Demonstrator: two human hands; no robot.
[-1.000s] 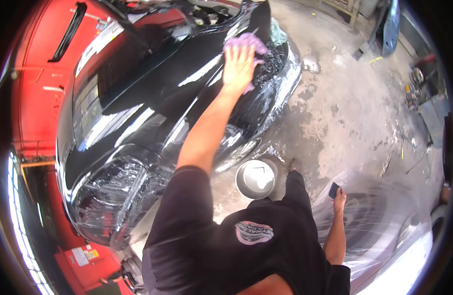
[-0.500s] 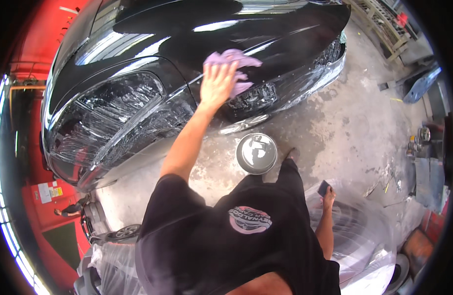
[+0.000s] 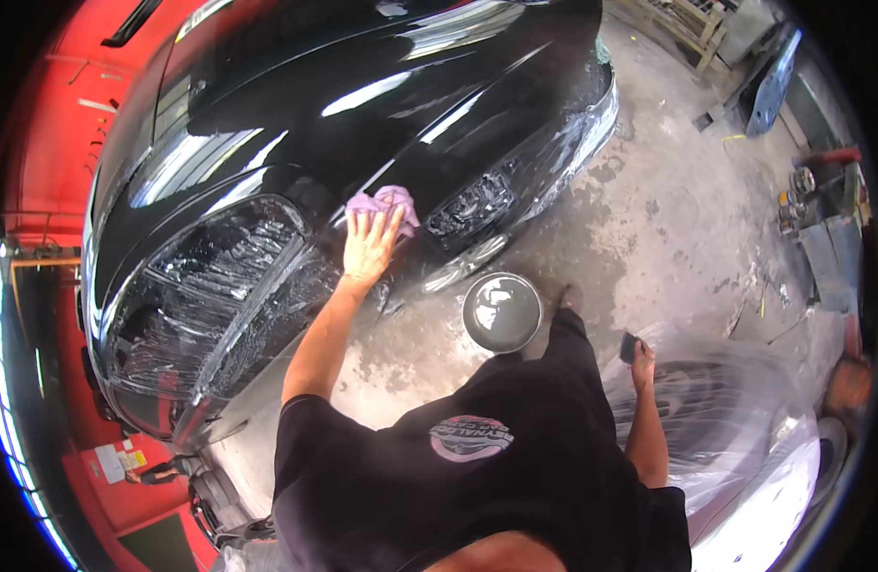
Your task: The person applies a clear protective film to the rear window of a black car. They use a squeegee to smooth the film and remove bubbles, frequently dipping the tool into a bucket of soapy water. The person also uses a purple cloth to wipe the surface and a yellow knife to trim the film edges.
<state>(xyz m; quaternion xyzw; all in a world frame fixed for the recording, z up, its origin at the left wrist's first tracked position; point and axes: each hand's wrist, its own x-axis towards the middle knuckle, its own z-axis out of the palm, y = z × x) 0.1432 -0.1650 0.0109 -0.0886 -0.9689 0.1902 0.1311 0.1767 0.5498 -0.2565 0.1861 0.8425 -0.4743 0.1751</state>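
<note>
My left hand presses a crumpled pinkish-purple cloth against the glossy black car, at the bodywork beside the film-covered headlight. Its fingers lie stretched over the cloth's near side, and the palm side is hidden. Down at my right side, away from the car, my right hand is closed around a small dark rectangular block. Whether that block is a sponge or a sanding block I cannot tell.
A bucket of greyish liquid stands on the stained concrete floor before my feet. Clear plastic film covers the car's side window. Behind me on the right sits another car under plastic sheeting. Metal parts and cans line the right side.
My left hand has drawn the cloth nearer to me and slightly left across the black bodywork. My right hand still holds the dark block low at my side. The view has shifted a little.
</note>
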